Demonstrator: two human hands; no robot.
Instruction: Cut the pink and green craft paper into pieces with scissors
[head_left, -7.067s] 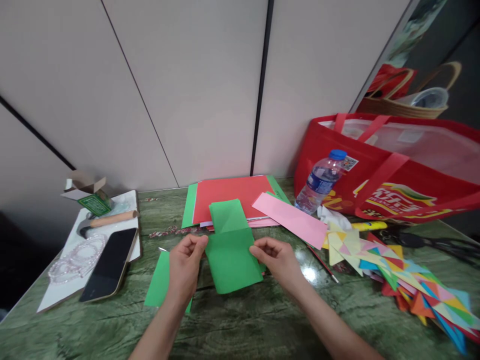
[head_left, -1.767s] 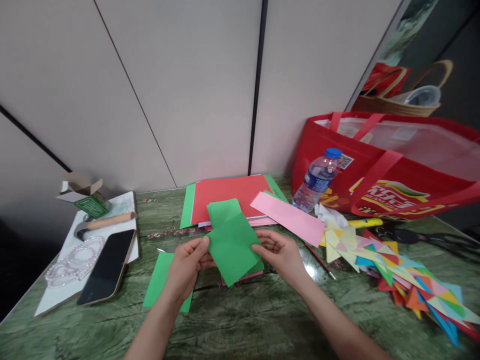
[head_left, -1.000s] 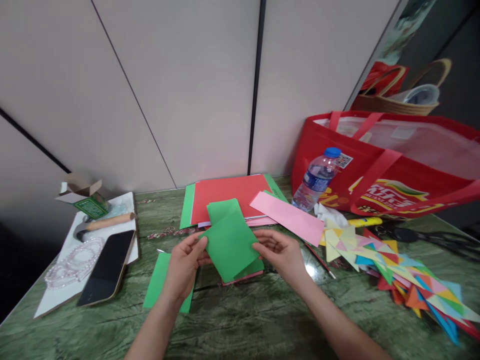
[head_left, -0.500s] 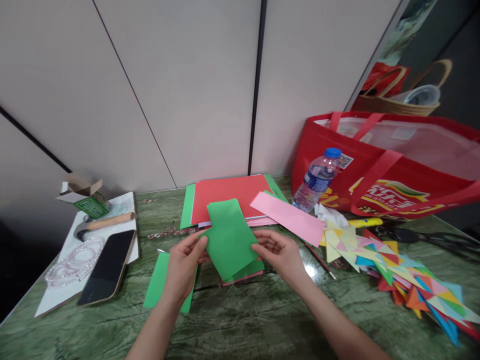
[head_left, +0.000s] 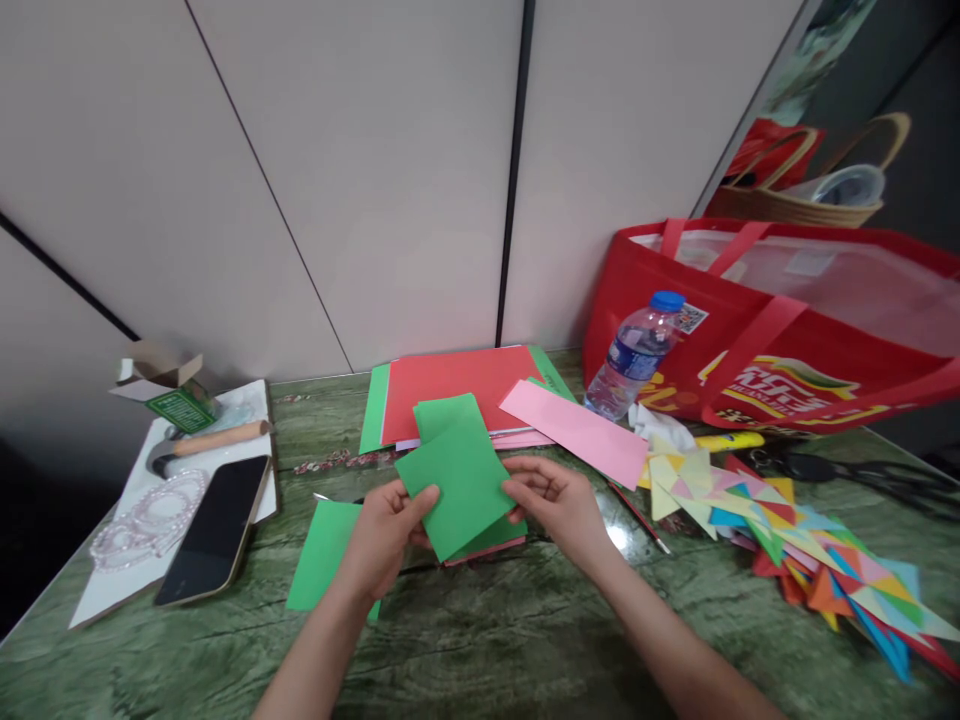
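Observation:
A green sheet of paper is held between my two hands above the middle of the table. My left hand pinches its left edge, the thumb lying on top. At the right corner my right hand grips it between thumb and fingers. Under and behind it is a stack of green paper, with a pink edge showing at the front. Beside my left wrist lies another green sheet, partly covered by my arm.
Behind are red sheets and a pink strip. A water bottle, red bag, pencil and folded colored papers stand or lie right. Left are a phone, beads, wooden-handled tool and small box.
The green sheet in my hands has turned and moved slightly left. My left hand has shifted a little right and down along its edge, with the thumb now further over the paper.

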